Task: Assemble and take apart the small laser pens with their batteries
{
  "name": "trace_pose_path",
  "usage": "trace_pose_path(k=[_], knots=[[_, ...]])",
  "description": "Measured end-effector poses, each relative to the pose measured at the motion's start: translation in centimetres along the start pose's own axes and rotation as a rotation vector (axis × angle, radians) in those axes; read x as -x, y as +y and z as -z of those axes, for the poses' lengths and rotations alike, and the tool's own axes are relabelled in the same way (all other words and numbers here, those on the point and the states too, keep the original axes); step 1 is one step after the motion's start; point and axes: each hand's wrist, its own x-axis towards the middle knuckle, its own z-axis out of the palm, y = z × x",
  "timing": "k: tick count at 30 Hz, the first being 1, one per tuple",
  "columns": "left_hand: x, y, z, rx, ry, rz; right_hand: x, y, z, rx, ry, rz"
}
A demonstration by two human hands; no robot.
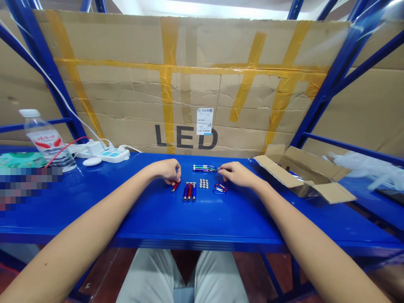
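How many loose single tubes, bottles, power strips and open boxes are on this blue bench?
Loose tubes: 4, three in a row, a red tube at the left hand
Water bottle: 1
Power strip: 1
Open cardboard box: 1
Total: 7
Bundle by right hand: cannot count.

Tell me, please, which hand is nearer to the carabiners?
Right. The right hand lies just behind the carabiners; the left hand sits farther off, past the batteries.
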Motion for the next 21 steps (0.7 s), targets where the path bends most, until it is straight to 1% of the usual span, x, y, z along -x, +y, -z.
trace_pose_path(k=[3, 6, 14, 21], knots=[[0.4, 0.2, -0.4, 0.123, -0.087, -0.021, 0.0, 0.0, 0.0, -0.003, -0.002, 0.008], [0.6, 0.5, -0.7, 0.160, -0.122, -0.008, 0.0, 0.0, -0.1, -0.003, -0.007, 0.005], [1.5, 1.7, -1.2, 0.179, -0.098, 0.051, 0.0, 0.0, -0.1, 0.002, -0.024, -0.007], [1.7, 1.9, -1.3, 0.182, -0.095, 0.050, 0.0, 0.0, -0.1, -0.001, -0.027, 0.000]])
